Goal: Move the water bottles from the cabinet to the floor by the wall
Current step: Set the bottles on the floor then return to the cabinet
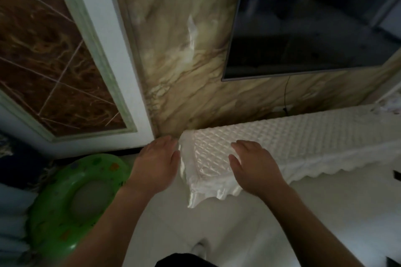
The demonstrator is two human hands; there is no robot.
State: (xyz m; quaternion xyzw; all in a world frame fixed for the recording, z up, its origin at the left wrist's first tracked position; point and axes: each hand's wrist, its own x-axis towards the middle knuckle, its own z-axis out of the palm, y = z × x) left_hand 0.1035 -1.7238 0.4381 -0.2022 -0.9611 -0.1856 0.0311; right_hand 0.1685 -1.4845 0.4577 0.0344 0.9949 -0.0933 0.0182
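No water bottle shows in this view. A low cabinet (314, 136) runs along the marble wall, draped in a white quilted satin cover (217, 158) with a scalloped hem. My left hand (156, 162) hangs just left of the cabinet's near end, fingers relaxed, its thumb side beside the cover's edge. My right hand (253, 167) lies palm down over the cover's top near the front edge, fingers spread and loosely bent. Neither hand holds anything.
A green inflatable swim ring (65, 206) lies on the pale floor (217, 234) at the left, next to stacked blue fabric. A dark TV screen (314, 17) hangs on the marble wall (173, 39) above the cabinet. A white-framed brown panel stands left.
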